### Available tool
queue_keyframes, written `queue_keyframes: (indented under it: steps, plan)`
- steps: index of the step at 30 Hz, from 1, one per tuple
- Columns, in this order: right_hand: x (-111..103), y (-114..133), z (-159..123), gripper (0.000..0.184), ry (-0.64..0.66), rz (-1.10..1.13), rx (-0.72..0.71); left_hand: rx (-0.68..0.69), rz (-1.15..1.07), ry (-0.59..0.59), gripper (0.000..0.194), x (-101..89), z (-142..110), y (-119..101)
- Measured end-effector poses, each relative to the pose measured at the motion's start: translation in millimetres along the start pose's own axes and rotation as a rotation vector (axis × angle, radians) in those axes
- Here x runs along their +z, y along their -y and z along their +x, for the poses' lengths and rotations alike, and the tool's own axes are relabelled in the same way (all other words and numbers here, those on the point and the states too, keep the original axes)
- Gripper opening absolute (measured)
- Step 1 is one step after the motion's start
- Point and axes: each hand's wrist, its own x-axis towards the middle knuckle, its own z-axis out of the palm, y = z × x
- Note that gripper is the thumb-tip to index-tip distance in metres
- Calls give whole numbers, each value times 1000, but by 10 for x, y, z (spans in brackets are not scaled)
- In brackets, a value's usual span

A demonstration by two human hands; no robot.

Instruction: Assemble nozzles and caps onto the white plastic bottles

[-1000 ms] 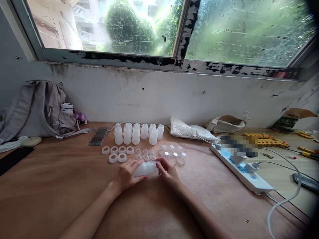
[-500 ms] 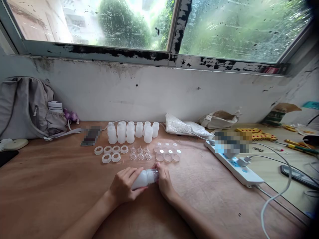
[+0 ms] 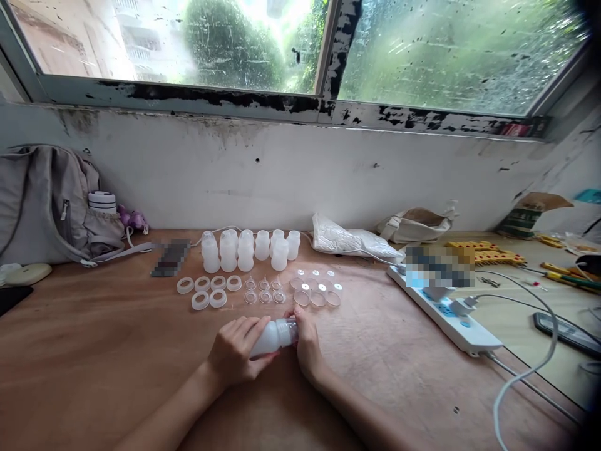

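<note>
Brown tabletop (image 3: 141, 351), frosted bottle (image 3: 268, 340) sideways between left (image 3: 241, 351) and right hands (image 3: 306, 343)

No readable text or labels anywhere

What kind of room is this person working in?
Probably a makeshift workspace in a lived-in room: a wooden table sits under a window frame with flaking paint, with a backpack and a power strip on it.

1 head-worn view looks forward and down.
</note>
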Motion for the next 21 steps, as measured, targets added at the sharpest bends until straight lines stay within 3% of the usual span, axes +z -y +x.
queue_keyframes:
  steps: [5,9,14,18,21]
  plan:
    - [29,-2,16,32,143,189,74,-39,14,-13,44,-25,58,95]
    - [24,63,12,27,218,200,-29,-92,25,-59,47,-4,65,154]
    - [-52,271,153,26,130,57,-214,-105,-38,-111,52,-5,63,279]
    - [-81,542,438,31,1,-101,-348,-372,128,-203,45,-10,65,450]
    - [-11,744,703,37,-86,-272,-496,-560,307,-163,45,11,27,647]
